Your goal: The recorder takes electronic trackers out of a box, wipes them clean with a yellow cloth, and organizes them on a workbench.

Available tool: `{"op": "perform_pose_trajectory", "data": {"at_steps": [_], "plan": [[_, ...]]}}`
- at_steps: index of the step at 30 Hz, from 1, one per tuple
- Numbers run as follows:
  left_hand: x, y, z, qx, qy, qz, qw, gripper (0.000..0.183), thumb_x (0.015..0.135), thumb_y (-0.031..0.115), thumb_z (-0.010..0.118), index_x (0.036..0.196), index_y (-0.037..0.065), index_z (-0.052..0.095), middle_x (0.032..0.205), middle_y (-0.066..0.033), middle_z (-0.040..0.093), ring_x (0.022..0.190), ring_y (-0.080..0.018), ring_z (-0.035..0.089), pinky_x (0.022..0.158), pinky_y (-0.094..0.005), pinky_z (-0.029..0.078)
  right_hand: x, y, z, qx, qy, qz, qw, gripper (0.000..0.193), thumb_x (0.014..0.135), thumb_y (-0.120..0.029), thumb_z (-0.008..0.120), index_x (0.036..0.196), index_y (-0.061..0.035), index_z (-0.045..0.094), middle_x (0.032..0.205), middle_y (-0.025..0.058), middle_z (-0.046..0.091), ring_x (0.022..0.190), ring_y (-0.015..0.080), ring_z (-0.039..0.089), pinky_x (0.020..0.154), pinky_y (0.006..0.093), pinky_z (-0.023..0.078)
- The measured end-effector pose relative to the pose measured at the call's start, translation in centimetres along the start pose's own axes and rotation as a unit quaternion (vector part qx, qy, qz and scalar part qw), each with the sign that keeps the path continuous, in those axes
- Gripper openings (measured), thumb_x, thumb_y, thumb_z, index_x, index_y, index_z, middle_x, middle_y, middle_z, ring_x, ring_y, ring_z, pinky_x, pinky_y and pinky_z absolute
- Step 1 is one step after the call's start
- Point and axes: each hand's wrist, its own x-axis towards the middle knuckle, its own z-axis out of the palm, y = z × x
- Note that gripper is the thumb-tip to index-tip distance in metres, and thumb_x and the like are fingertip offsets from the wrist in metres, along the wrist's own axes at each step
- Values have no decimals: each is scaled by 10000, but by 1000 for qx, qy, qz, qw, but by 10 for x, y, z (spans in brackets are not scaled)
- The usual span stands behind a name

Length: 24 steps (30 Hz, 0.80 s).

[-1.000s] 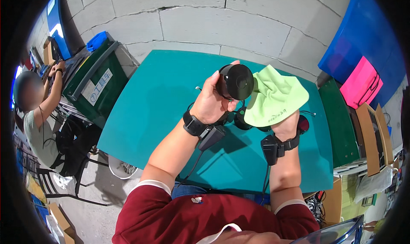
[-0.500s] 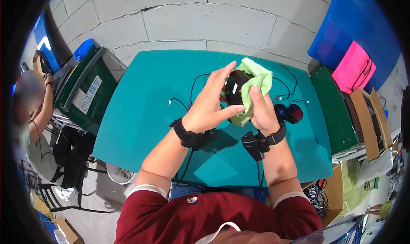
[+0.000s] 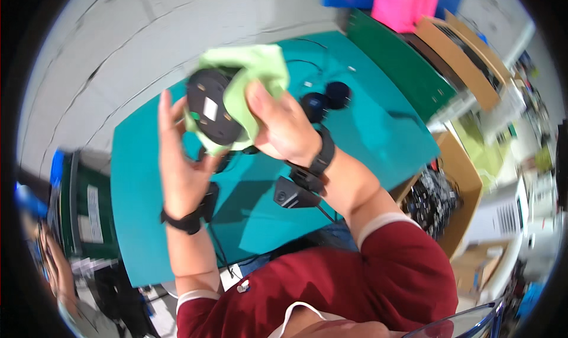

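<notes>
A light green cloth (image 3: 260,66) is bunched in my right hand (image 3: 287,122), its thumb pressed on the front of it. The cloth wraps behind and around a black oval device (image 3: 204,92), whose flat face bears a white label and small gold-coloured spots. My left hand (image 3: 184,172) is beside the device on its left, fingers stretched and thumb apart; the thumb tip is close to the cloth's lower edge, and contact cannot be made out. Both hands are raised above the teal table (image 3: 367,137). Some motion blur softens the device and the left fingers.
Two round dark pieces (image 3: 325,98) and thin black cables lie on the table behind my right hand. Black wrist-worn units (image 3: 296,193) hang under my wrists. A cardboard box of cables (image 3: 467,202) stands right of the table, a dark green bin (image 3: 89,208) left, a block wall behind.
The view has swung to the right. Both hands appear further left, and the black device's labelled face now shows more fully, turned toward me. The cloth stays in my right hand.
</notes>
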Motion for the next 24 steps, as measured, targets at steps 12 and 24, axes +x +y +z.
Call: {"op": "perform_pose_trajectory", "data": {"at_steps": [12, 24], "plan": [[-11, 16, 6, -62, -92, 146, 983, 590, 765, -19, 553, 1306, -43, 317, 1349, -211, 345, 1267, -312, 335, 980, -423, 325, -65, -216, -3, -179, -13, -181, 967, 521, 893, -449, 411, 1163, -9, 485, 1031, 145, 595, 847, 205, 600, 749, 305, 511], [-20, 7, 58, -86, -299, 34, 950, 574, 723, 20, 586, 1273, 51, 427, 1331, -126, 382, 1174, -242, 445, 883, -330, 410, -299, -395, 49, -598, 445, -366, 557, 484, 954, -385, 258, 1218, -18, 429, 1190, 128, 520, 1098, 293, 493, 974, 462, 363]]}}
